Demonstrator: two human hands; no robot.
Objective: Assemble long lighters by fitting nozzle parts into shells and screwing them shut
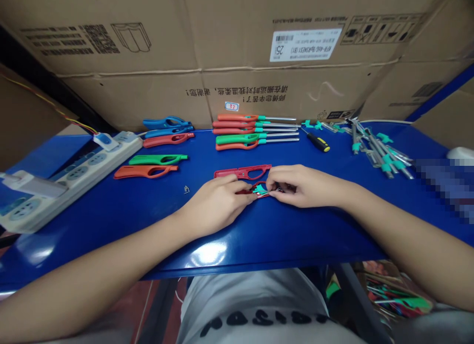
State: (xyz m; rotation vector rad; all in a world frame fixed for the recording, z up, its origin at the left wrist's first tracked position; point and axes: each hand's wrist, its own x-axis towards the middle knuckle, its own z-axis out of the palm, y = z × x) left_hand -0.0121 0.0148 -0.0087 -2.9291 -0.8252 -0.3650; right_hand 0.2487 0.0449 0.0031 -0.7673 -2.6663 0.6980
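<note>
My left hand [218,202] presses its thumb and fingers on a red lighter shell half [265,195] lying on the table, at its left end. A teal trigger piece [259,189] sits in that shell, between my hands. My right hand [301,187] is closed in a pinch at the shell's right end; thin wire-like bits show by its fingertips, but what it grips is too small to make out. Just behind lies a second red shell half [242,172], its inside facing up. The fingers cover much of the nearer shell.
Assembled lighters [237,139] with metal tubes lie in a row at the back. Blue, red, green and orange shells [159,159] are at the left, beside a power strip [74,178]. A screwdriver [317,140], loose metal tubes [377,146] and small screws [186,189] also lie there. Cardboard [148,92] stands behind.
</note>
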